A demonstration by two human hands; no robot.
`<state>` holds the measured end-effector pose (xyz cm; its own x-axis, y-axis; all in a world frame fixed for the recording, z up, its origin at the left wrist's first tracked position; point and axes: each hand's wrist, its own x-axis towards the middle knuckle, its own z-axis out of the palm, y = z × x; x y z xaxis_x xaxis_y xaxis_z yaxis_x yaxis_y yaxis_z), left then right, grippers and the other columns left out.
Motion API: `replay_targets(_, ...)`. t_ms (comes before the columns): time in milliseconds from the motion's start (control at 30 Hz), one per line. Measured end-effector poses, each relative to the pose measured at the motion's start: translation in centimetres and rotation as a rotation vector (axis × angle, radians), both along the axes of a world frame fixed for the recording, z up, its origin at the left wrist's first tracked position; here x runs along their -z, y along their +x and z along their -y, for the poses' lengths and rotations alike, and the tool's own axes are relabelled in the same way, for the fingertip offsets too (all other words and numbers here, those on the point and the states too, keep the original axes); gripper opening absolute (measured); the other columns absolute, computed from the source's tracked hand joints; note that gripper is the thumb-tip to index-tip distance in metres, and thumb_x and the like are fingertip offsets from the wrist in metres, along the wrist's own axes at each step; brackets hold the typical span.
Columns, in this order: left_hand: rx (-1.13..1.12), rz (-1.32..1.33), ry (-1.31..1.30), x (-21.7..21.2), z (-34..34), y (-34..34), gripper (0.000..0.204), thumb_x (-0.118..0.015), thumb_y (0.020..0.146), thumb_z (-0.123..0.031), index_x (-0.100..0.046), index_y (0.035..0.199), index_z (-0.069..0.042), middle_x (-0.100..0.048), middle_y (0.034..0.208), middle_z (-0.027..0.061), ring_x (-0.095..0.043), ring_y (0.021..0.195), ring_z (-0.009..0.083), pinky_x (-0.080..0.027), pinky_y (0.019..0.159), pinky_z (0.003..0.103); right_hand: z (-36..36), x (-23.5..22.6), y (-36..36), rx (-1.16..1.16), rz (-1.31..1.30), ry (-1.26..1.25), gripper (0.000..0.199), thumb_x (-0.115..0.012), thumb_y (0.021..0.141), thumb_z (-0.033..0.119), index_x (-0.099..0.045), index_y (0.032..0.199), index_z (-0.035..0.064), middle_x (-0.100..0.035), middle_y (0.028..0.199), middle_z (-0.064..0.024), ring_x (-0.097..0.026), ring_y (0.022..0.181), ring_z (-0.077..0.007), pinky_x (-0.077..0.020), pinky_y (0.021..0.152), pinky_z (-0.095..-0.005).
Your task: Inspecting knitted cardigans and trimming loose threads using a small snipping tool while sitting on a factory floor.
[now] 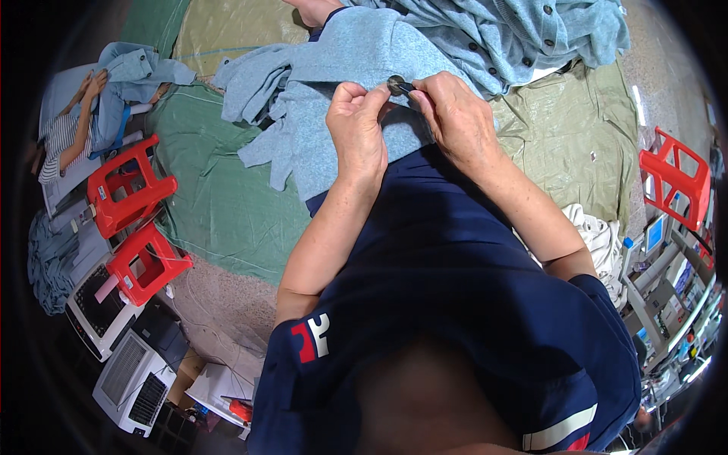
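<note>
Over my lap lies a light blue knitted cardigan (311,114), its sleeve spread off to the left. My left hand (359,129) is closed, pinching a dark round button (395,84) between thumb and forefinger. Just right of it, my right hand (457,114) is closed around a small dark tool (407,89), whose tip meets the button. The tool's exact kind is too small to make out, and the fingers cover most of it. Whether the button is attached to the knit cannot be seen.
More blue buttoned cardigans (523,38) are heaped ahead on the right. Green sheeting (220,189) covers the floor. Red stools (133,186) stand at left, near another person (72,136) handling blue cloth; another red stool (677,178) is at right. White cloth (595,239) lies by my right elbow.
</note>
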<state>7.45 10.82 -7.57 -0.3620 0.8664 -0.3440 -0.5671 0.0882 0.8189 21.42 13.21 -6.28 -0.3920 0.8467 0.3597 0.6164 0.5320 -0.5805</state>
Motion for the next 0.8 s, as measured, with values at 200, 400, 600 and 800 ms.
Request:
replay_targets(200, 0.014, 0.095, -0.024, 0.0, 0.1, 0.0, 0.02, -0.061, 0.083, 0.004, -0.044, 0.083, -0.006, -0.06, 0.077, 0.008, -0.06, 0.069, 0.0132, -0.051, 0.064, 0.026, 0.0, 0.9, -0.1, 0.013, -0.04, 0.035, 0.013, -0.064, 0.085, 0.014, -0.058, 0.092, 0.0043, -0.057, 0.08, -0.0097, -0.059, 0.074, -0.0275, -0.0482, 0.062, -0.0364)
replay_targets(400, 0.02, 0.123, -0.038, 0.4, 0.2, -0.1, 0.02, -0.061, 0.083, 0.004, -0.044, 0.083, -0.006, -0.062, 0.08, 0.01, -0.061, 0.073, 0.0146, -0.052, 0.067, 0.028, -0.1, 1.3, -0.1, 0.026, -0.018, 0.113, 0.013, -0.065, 0.083, 0.014, -0.059, 0.09, 0.006, -0.055, 0.077, -0.0074, -0.059, 0.073, -0.0242, -0.0486, 0.06, -0.034)
replay_targets(600, 0.029, 0.147, -0.029, 0.4, 0.1, 0.0, 0.02, -0.061, 0.083, 0.004, -0.043, 0.083, -0.006, -0.062, 0.082, 0.0114, -0.062, 0.075, 0.0161, -0.053, 0.069, 0.03, 0.0, 1.5, 0.2, 0.03, -0.1, 0.025, 0.011, -0.064, 0.084, 0.014, -0.059, 0.09, 0.0053, -0.058, 0.079, -0.0083, -0.06, 0.074, -0.0257, -0.0485, 0.061, -0.0351)
replay_targets(800, 0.027, 0.157, -0.01, 0.6, 0.1, -0.1, 0.02, -0.06, 0.083, 0.004, -0.043, 0.083, -0.006, -0.062, 0.082, 0.0116, -0.062, 0.075, 0.0168, -0.053, 0.071, 0.032, 0.0, 1.3, 0.7, 0.019, -0.153, -0.044, 0.011, -0.064, 0.085, 0.013, -0.059, 0.091, 0.0044, -0.059, 0.08, -0.0099, -0.061, 0.076, -0.0274, -0.0482, 0.063, -0.0357)
